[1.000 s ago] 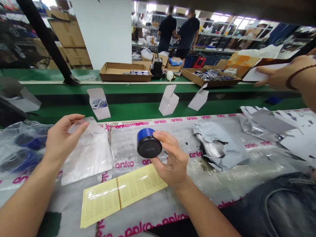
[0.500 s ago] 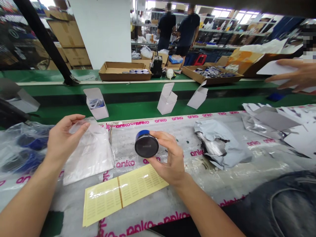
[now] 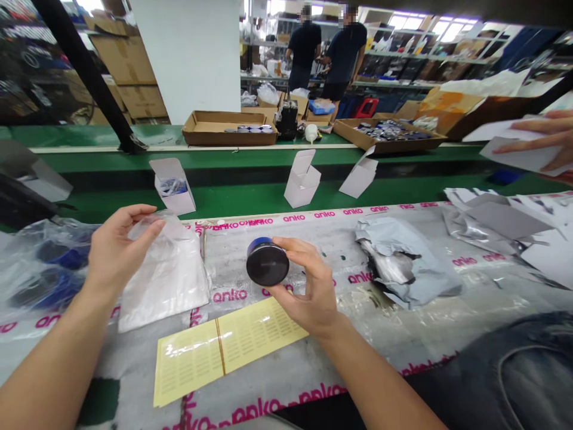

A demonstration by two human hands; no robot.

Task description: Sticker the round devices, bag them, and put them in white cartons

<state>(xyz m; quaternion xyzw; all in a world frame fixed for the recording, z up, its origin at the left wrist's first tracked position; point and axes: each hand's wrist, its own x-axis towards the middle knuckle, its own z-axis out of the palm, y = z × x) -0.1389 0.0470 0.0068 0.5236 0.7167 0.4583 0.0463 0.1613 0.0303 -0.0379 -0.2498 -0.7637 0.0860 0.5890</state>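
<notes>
1. Plastic bench sheeting: "anko" in pink lowercase, repeated along far edge and across surface.
2. Yellow sheets: rows of small print, illegible.
3. Round blue-and-black device: dark face unreadable.

Single head-worn camera looked from above the near edge of the bench, forward and down. Bench surface lay close; view ran past the far edge to shelves well beyond.

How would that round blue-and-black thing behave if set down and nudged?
On its curved side, the blue-and-black thing likely rolls; on its flat black face, it would probably sit steady. It seems stiff: no dent shows where the right hand pinches it.
</notes>
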